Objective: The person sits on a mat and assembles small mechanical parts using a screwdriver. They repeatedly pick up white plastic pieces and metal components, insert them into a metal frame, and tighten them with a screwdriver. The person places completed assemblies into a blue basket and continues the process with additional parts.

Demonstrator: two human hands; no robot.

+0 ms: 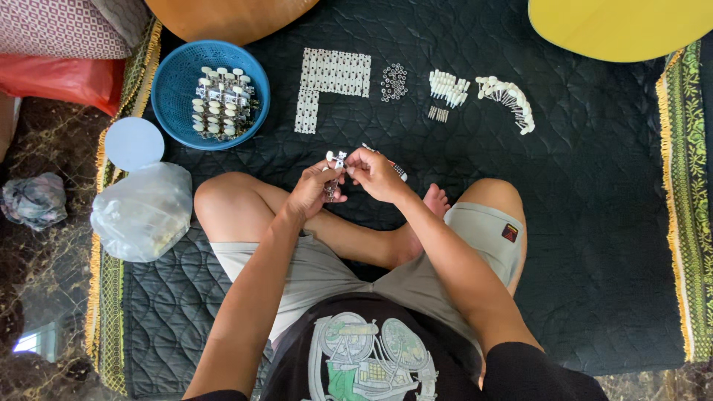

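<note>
Metal tuning part [335,168] is being pinched by the left hand [316,189] fingers. The right hand [375,174] is gripping a screwdriver [395,168] against it.

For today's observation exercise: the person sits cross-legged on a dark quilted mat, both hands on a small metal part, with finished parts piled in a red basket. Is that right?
Not quite. The head view shows the basket is blue, not red. The rest holds: left hand and right hand hold a small metal part over the dark quilted mat.

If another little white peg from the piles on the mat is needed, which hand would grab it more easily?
Probably the right hand: the white pegs lie on its side of the mat, up and to the right. The left hand grips the small metal part, and sits nearer the blue basket.
</note>
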